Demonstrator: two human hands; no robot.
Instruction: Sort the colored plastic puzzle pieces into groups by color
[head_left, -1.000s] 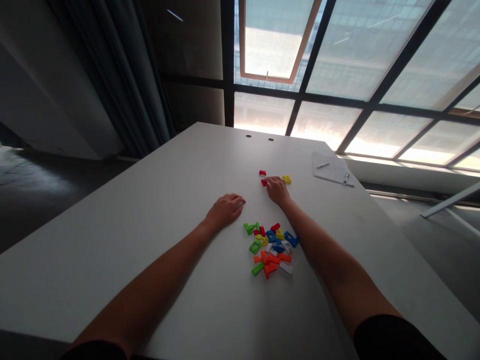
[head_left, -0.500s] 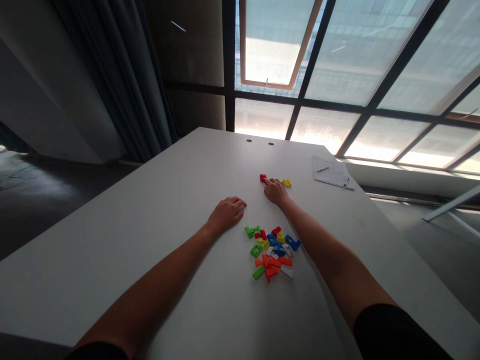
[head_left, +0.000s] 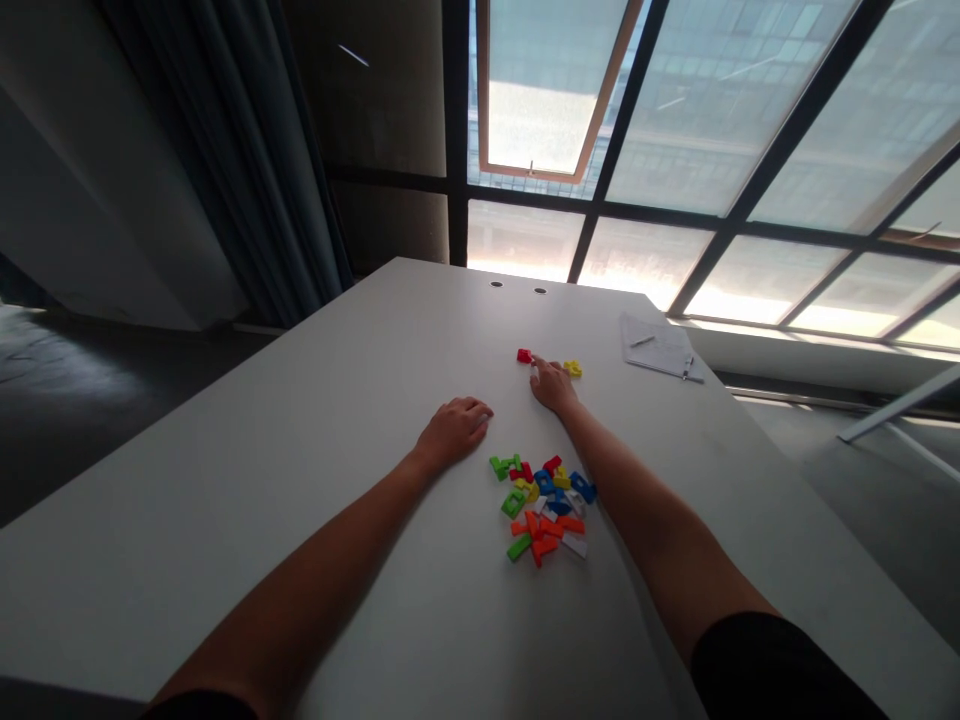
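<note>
My right hand point(head_left: 553, 384) reaches to the far part of the white table point(head_left: 360, 400). Its index finger stretches out to a small red block point(head_left: 524, 355), at or just touching its right edge. Right beside that hand lies a yellow block point(head_left: 572, 368). Palm down, my left hand point(head_left: 454, 428) rests on the tabletop with fingers extended and loosely bent; I see nothing held in it. Between my forearms is a loose pile of small plastic blocks, among them a green block point(head_left: 514, 502), a blue block point(head_left: 583, 487), an orange block point(head_left: 544, 546) and a white block point(head_left: 574, 545).
Papers point(head_left: 656, 345) with pens on them lie at the table's right side. Two round holes point(head_left: 496, 284) are set in the far end. Beyond stand large windows point(head_left: 660, 130), with a dark curtain point(head_left: 247, 150) at the left.
My right index finger has shifted slightly off the top of the red block to its right side, so more of the block shows. My left hand stays in place.
</note>
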